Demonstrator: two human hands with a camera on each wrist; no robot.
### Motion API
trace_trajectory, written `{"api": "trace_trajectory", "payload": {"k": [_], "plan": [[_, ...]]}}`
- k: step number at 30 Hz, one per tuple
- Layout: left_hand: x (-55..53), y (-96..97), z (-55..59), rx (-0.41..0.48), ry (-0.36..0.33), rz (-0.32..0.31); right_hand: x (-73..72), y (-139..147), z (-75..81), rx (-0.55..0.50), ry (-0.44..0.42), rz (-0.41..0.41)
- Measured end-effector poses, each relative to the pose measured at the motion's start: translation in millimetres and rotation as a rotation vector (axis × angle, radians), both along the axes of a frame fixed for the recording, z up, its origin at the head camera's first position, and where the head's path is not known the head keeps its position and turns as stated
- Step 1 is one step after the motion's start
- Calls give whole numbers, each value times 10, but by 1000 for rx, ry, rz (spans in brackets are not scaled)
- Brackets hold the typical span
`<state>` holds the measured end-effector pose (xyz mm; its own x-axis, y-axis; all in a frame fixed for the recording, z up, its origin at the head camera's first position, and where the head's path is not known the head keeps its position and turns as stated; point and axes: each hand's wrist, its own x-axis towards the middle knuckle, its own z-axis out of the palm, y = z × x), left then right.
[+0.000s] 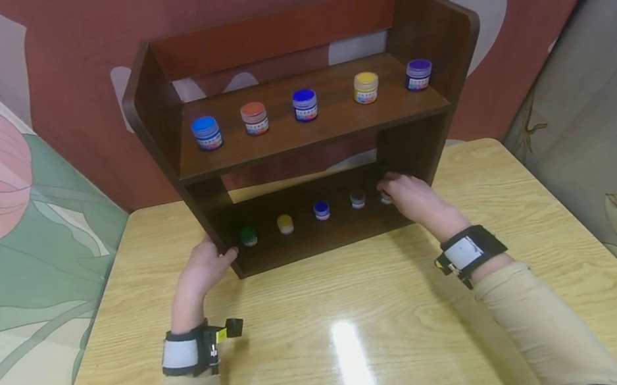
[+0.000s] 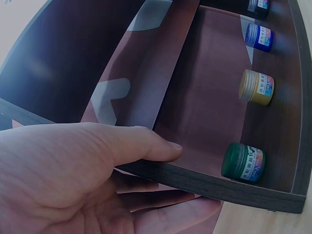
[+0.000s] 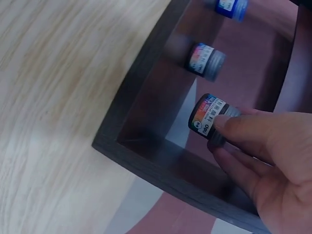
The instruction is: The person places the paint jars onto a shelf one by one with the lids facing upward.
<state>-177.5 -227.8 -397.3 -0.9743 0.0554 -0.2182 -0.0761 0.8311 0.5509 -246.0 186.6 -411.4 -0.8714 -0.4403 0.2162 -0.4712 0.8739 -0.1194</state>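
Observation:
A dark brown two-tier shelf [image 1: 318, 138] stands on the table. On its lower tier, my right hand [image 1: 414, 200] pinches a small dark paint jar [image 3: 204, 114] between thumb and fingers at the right end; whether the jar touches the board is unclear. Beside it sits another dark jar [image 1: 357, 198], then a blue jar [image 1: 321, 210], a yellow jar [image 2: 257, 87] and a green jar [image 2: 243, 162]. My left hand [image 1: 203, 268] grips the shelf's left side panel, thumb on the inner side and fingers outside.
The upper tier holds a light blue jar [image 1: 207, 134], an orange-red jar [image 1: 255, 119], a dark blue jar [image 1: 305, 105], a yellow-lidded jar [image 1: 366, 88] and a purple jar [image 1: 418, 75]. A patterned cloth [image 1: 76, 121] hangs behind the wooden table [image 1: 281, 329].

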Motion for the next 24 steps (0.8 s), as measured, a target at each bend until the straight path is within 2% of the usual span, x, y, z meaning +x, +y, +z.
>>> {"api": "trace_trajectory", "payload": {"k": [10,24], "plan": [[2,-1,-2,9,9,-7,-74,5,-70,35,35,-20],[6,5,26,11,-23,8,-155,-38,-143,120,25,-83]]}}
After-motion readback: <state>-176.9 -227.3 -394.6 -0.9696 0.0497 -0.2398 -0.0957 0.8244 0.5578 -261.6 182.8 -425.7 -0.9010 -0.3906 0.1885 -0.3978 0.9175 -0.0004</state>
